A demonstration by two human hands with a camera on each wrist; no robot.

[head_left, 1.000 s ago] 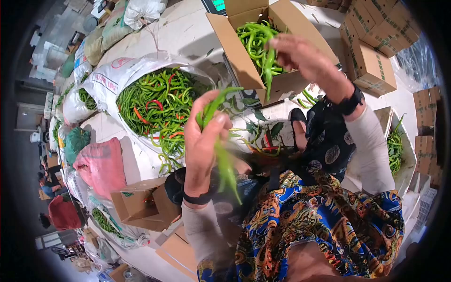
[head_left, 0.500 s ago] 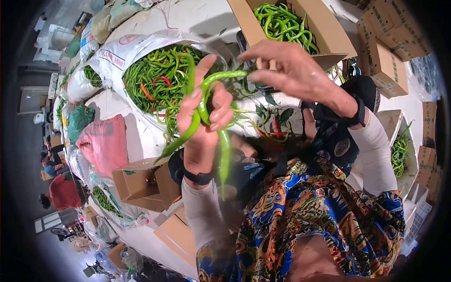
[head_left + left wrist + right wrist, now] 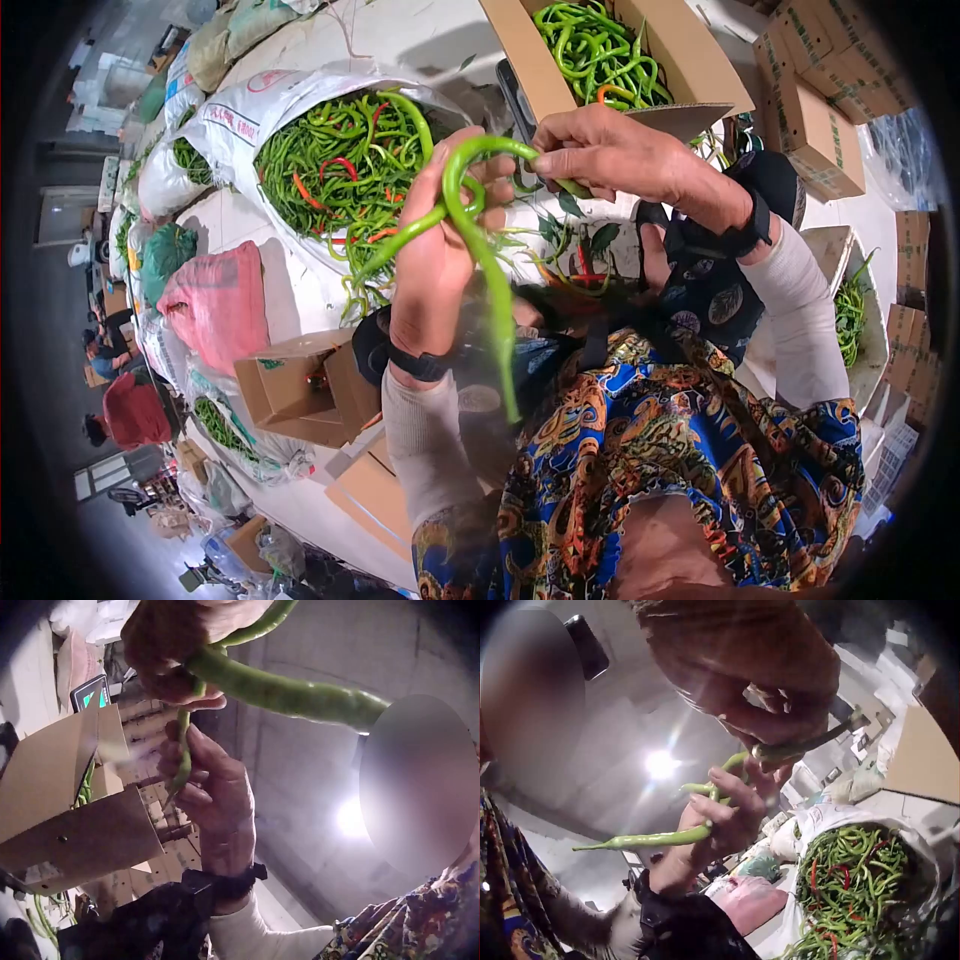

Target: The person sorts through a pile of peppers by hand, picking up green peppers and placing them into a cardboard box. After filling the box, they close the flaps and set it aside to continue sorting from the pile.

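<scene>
Long green chili peppers (image 3: 490, 275) lie across my left hand (image 3: 432, 285), which holds them between thumb and fingers. One of them bends over in a hook, its tail hanging below the palm. My right hand (image 3: 635, 165) pinches the upper end of that curved pepper between thumb and fingertips. In the left wrist view a thick green pepper (image 3: 300, 697) juts sideways from my left hand, with the right hand (image 3: 221, 787) below it at a thin pepper end. In the right wrist view a pepper (image 3: 660, 838) sticks out from the left hand's fingers.
A large white sack (image 3: 225, 150) full of green and some red peppers lies open at the left. Ahead stands an open cardboard box (image 3: 690, 65) with green peppers inside. An open carton (image 3: 300, 395) sits at lower left; stacked cartons (image 3: 800, 130) and a white crate (image 3: 875, 330) are at right.
My right hand has come back from over the box of peppers to my left hand and now pinches a pepper's end. The peppers in the left hand have shifted, one now arching between both hands.
</scene>
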